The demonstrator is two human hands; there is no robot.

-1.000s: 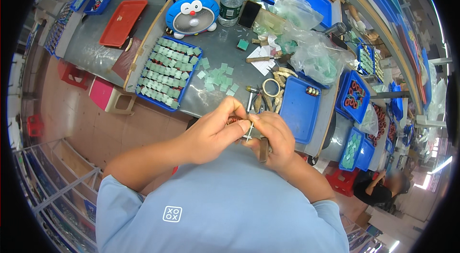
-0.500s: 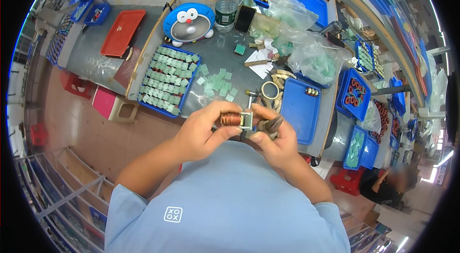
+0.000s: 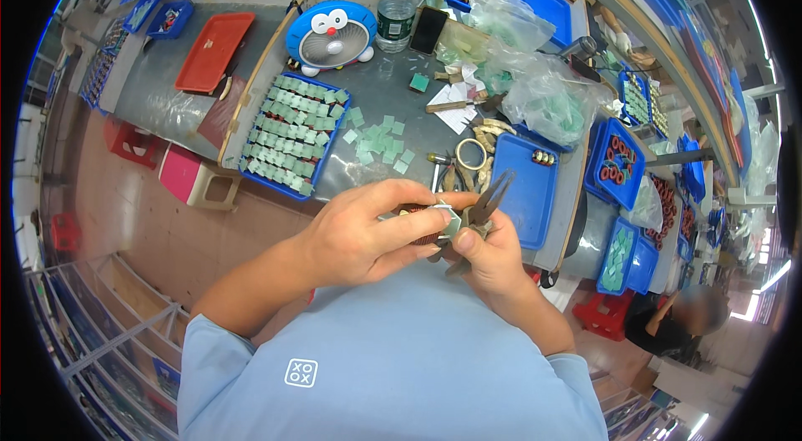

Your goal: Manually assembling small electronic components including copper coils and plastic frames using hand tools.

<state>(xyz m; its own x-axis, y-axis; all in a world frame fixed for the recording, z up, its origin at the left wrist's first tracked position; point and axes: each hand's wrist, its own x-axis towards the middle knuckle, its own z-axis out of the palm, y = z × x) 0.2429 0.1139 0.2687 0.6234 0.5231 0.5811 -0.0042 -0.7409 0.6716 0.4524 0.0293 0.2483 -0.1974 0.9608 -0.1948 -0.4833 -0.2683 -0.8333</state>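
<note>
In front of my chest, my left hand point(image 3: 359, 232) is closed around a copper-wound coil point(image 3: 428, 237), its fingers covering most of the winding. A pale green square end plate point(image 3: 454, 225) shows at the coil's right end. My right hand point(image 3: 494, 253) grips a pair of pliers point(image 3: 493, 197), jaws pointing up and away from me, slightly parted. Its thumb and fingers sit close against the green plate; whether they also hold the coil is hidden. Beyond the hands, a small hammer point(image 3: 437, 159) and a tape roll point(image 3: 470, 154) lie on the bench.
On the left stands a blue tray point(image 3: 332, 136) with rows of green-plated coils; loose green squares point(image 3: 380, 140) lie beside it. A blue tray point(image 3: 522, 199) is on the right. A fan point(image 3: 332, 36), a bottle point(image 3: 396, 15) and a phone point(image 3: 428, 30) stand behind. A person point(image 3: 668, 320) sits far right.
My left fingers have closed over the coil, which showed plainly before. The pliers in my right hand have swung so their jaws point up and away. The coil's end plate has turned.
</note>
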